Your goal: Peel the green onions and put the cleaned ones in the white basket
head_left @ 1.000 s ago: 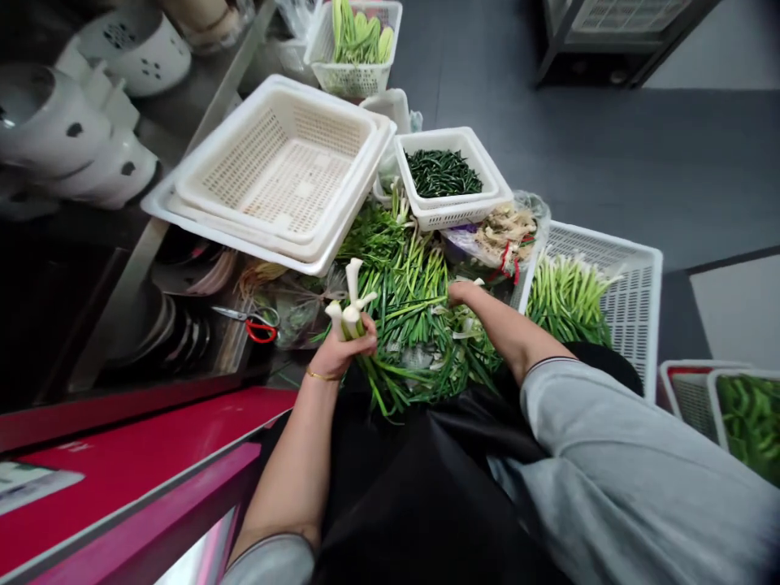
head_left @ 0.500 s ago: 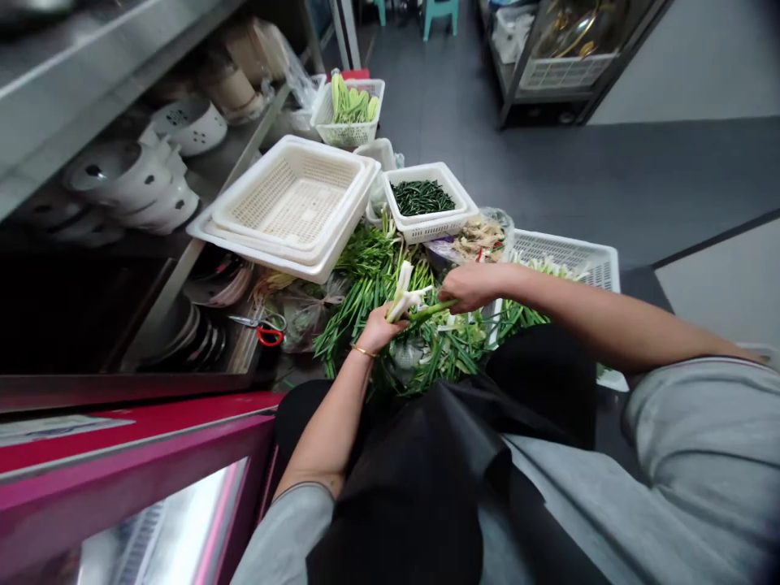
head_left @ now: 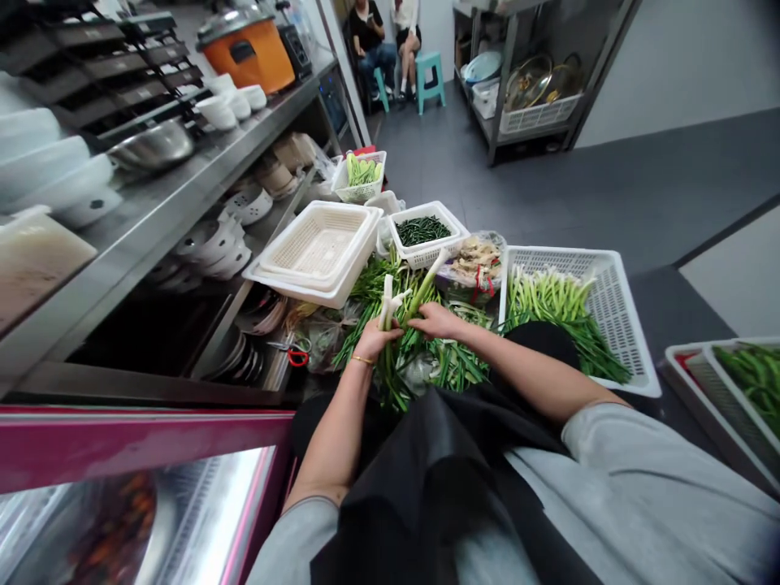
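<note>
My left hand (head_left: 375,338), with a thin bracelet at the wrist, is closed around a few green onions (head_left: 388,302), white ends up. Their green leaves hang below the fist. Close on its right, my right hand (head_left: 434,321) grips a thicker green onion stalk (head_left: 426,286) that slants up to the right, its pale end on top. The fingertips of this hand are partly hidden. Under and around both hands lies a heap of loose greens (head_left: 460,357). A white basket (head_left: 617,296) at my right holds green onions lined up side by side.
Stacked white baskets (head_left: 317,244) stand ahead on the left, by a basket of dark green pods (head_left: 422,231). Red-handled scissors (head_left: 298,357) lie at the lower shelf's edge. A steel counter (head_left: 201,183) runs along the left. Two people sit at the back near a stool (head_left: 430,81).
My view has tilted up, showing more of the room. My right hand has come nearer my left, and its stalk has swung from nearly level to slanting upward.
</note>
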`<state>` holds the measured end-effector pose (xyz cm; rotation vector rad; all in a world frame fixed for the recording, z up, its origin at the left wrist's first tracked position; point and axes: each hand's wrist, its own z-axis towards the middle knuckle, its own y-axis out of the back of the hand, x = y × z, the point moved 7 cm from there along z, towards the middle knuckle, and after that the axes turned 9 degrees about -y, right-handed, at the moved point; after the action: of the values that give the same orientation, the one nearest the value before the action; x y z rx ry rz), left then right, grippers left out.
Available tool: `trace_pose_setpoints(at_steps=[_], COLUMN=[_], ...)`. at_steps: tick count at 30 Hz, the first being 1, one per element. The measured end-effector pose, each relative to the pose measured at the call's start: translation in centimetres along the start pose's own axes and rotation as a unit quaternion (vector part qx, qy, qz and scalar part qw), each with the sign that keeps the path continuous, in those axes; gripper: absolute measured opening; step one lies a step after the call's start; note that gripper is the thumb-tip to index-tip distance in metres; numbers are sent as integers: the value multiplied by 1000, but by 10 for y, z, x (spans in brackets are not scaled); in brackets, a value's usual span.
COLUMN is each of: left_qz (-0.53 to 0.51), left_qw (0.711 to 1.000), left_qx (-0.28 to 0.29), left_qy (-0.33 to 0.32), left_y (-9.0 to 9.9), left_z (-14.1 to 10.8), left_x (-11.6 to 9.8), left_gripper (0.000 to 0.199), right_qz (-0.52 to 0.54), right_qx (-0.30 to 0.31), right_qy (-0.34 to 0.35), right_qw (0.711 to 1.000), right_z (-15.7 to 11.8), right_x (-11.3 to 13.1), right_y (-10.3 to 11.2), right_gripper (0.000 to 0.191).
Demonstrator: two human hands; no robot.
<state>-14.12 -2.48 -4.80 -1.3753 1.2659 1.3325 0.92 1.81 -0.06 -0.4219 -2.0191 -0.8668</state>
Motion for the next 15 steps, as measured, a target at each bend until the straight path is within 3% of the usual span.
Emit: trace_pose_setpoints(at_steps=[3, 5, 7, 12, 15], left_qz=[35, 46, 46, 49, 41], left_qw=[999, 999, 999, 998, 999], left_qx=[-19, -12, 18, 31, 10], left_qy=[9, 17, 15, 12, 35], left_y=[24, 36, 38, 47, 65], left_z=[-2, -2, -1, 2, -1], left_x=[17, 25, 27, 31, 40], left_gripper=[29, 27, 26, 26, 30], right_qz=[28, 66, 78, 98, 139], right_qx=[62, 109, 116, 59, -29], right_qy=[-14, -8, 3, 23, 52], right_qw=[998, 992, 990, 993, 988], right_z=[-23, -44, -65, -110, -129], right_x=[-8, -10, -12, -16, -19], right_y=[26, 58, 91, 143, 173], right_gripper=[19, 26, 33, 43, 41])
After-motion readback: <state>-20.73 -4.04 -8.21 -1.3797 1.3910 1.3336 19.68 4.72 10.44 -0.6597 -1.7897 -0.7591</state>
